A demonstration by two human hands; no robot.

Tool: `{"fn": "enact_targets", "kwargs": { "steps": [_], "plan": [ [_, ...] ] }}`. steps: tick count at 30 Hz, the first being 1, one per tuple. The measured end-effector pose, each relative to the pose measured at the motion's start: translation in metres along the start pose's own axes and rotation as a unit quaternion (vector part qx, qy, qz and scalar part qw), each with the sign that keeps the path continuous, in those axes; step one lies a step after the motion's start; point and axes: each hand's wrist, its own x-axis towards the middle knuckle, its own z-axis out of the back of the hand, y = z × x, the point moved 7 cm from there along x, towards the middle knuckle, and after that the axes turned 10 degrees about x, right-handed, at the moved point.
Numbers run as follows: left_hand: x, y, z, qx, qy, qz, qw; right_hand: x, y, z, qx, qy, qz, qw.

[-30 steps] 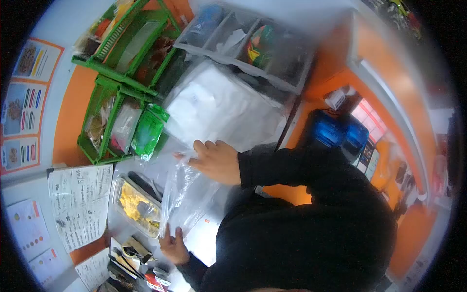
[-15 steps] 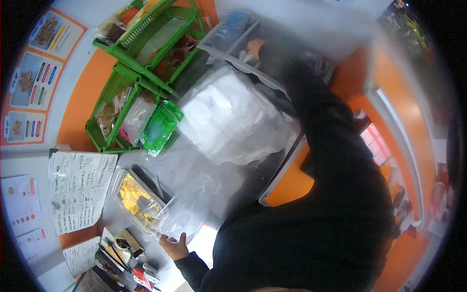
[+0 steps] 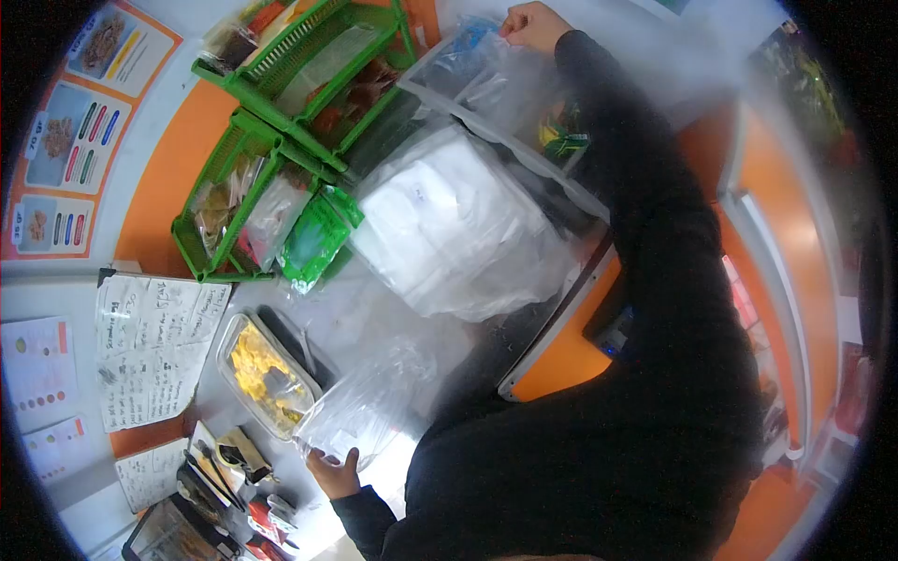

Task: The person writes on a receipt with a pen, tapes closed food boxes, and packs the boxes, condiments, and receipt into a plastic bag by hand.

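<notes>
My left hand (image 3: pixel 334 473) is at the lower left, its fingers curled at the edge of a clear plastic bag (image 3: pixel 374 397), with the thumb raised. Just beyond that bag is a clear tub (image 3: pixel 224 360) holding yellow pieces (image 3: pixel 257 360). My right hand (image 3: pixel 535 26) is raised at the top, over a divided grey bin (image 3: pixel 510 140). Its fingertips are pinched on what looks like thin clear plastic film (image 3: pixel 524 79) hanging over the bin. A blue packet (image 3: pixel 468 47) and a green-yellow packet (image 3: pixel 561 140) show in the bin.
A stack of white sheets in plastic (image 3: pixel 449 210) lies mid-counter. Green baskets (image 3: pixel 271 140) with packets stand at the back, with a green pouch (image 3: pixel 313 243) beside them. A handwritten board (image 3: pixel 154 346) leans at left; pens (image 3: pixel 215 477) lie below it. An orange panel (image 3: pixel 561 346) borders the counter.
My right hand has come up out of the bin toward the top edge, and clear film now shows below it. The green-yellow packet has come into sight. My left hand has stayed nearly still.
</notes>
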Motion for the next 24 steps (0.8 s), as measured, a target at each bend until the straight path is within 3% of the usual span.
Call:
{"fn": "enact_targets", "kwargs": {
  "steps": [2, 5, 8, 10, 12, 14, 17, 18, 20, 21, 22, 24],
  "plan": [
    [0.002, 0.001, -0.003, 0.004, 0.009, 0.002, 1.000, -0.004, 0.050, 0.007, -0.069, -0.082, -0.053, 0.993],
    [0.001, -0.018, 0.005, 0.013, 0.002, -0.007, 1.000, -0.008, 0.045, -0.016, -0.243, 0.060, -0.085, 0.964],
    [0.002, -0.007, 0.001, 0.021, 0.004, -0.008, 1.000, -0.024, 0.072, -0.038, -0.389, 0.054, -0.144, 0.908],
    [0.002, 0.002, -0.002, 0.023, -0.006, -0.016, 1.000, -0.035, 0.002, -0.069, -0.462, 0.075, 0.004, 0.884],
    [0.001, 0.003, -0.002, 0.025, -0.007, -0.017, 1.000, -0.037, -0.024, -0.081, -0.486, 0.129, -0.017, 0.864],
    [-0.003, -0.001, 0.001, 0.029, 0.001, -0.005, 1.000, -0.035, -0.017, -0.080, -0.451, 0.219, -0.201, 0.842],
    [-0.006, 0.003, 0.001, -0.014, -0.017, -0.025, 0.999, -0.020, -0.009, -0.052, -0.323, 0.230, -0.088, 0.914],
    [-0.006, 0.003, 0.000, -0.025, -0.004, -0.014, 1.000, -0.015, 0.015, -0.038, -0.341, 0.245, -0.001, 0.908],
    [-0.007, 0.010, -0.007, -0.043, 0.032, -0.002, 0.999, -0.019, 0.006, -0.004, -0.069, 0.180, -0.179, 0.965],
    [-0.006, 0.024, -0.015, -0.048, 0.044, -0.006, 0.998, -0.022, 0.004, 0.013, 0.061, 0.117, -0.248, 0.960],
    [-0.003, 0.035, -0.025, -0.094, 0.065, -0.003, 0.994, -0.024, 0.026, 0.026, 0.079, 0.067, -0.244, 0.964],
    [-0.013, 0.030, -0.024, -0.149, 0.075, 0.012, 0.986, -0.029, 0.126, 0.035, -0.018, -0.011, -0.075, 0.997]
  ]
}}
